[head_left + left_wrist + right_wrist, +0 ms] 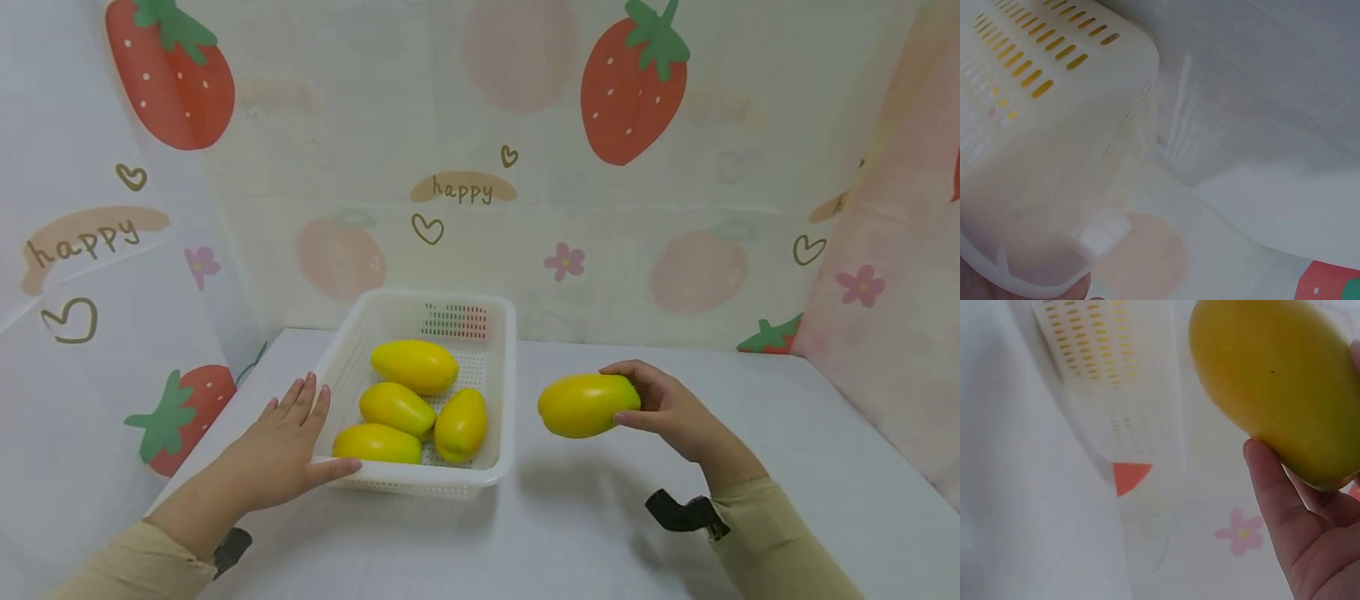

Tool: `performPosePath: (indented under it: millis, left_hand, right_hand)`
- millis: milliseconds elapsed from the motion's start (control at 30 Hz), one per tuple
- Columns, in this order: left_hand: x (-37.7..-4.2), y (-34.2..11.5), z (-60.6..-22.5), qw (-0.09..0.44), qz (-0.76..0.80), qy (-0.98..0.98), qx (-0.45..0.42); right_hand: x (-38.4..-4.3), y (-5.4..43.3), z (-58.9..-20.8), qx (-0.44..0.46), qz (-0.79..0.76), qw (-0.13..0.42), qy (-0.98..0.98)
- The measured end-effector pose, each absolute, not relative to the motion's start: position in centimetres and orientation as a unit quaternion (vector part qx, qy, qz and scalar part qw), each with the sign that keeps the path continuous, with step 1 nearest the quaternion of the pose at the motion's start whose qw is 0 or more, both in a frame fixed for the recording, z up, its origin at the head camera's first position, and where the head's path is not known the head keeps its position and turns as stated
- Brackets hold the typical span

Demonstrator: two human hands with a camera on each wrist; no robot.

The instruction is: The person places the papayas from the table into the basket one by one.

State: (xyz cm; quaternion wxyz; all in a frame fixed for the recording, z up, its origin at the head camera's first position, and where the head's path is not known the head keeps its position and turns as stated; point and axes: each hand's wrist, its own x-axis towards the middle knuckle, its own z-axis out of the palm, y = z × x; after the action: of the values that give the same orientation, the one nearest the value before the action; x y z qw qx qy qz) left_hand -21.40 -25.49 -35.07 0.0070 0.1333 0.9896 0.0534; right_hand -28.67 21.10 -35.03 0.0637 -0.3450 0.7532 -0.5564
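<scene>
A plump yellow mango (585,406) with a greenish end is held by my right hand (660,408), thumb in front and fingers behind, above the table to the right of the basket. The right wrist view shows the mango (1279,381) large against the fingertips. My left hand (277,446) spreads its straight fingers along the left side of a white plastic basket (507,400), its thumb lying over the front rim. Several similar mangoes (415,367) lie inside. From the left wrist view, the slotted basket wall (1085,125) appears close up, with fingertips just at the rim.
A white-covered table (750,467) bears the basket, which stands left of the middle near the back. Behind and at both sides hang cloth walls (465,108) printed with strawberries, hearts and lettering. A dark device (686,512) is strapped at the right wrist.
</scene>
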Motion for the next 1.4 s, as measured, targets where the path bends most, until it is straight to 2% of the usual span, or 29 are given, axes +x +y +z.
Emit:
performPosePath:
  millis: [400, 767, 1400]
  left_hand:
    - [-21.4, -25.5, -35.0, 0.001, 0.052, 0.989, 0.137]
    - [-21.4, -25.6, -35.1, 0.006, 0.057, 0.989, 0.133]
    - [-21.2, -25.5, -34.9, -0.001, 0.058, 0.989, 0.138]
  right_hand:
    - [-31.6, 17.9, -32.4, -0.361, -0.567, 0.050, 0.739]
    - [-33.8, 14.6, -30.3, -0.325, -0.537, 0.054, 0.776]
    - [-36.6, 8.7, -28.8, -0.316, -0.500, 0.097, 0.801]
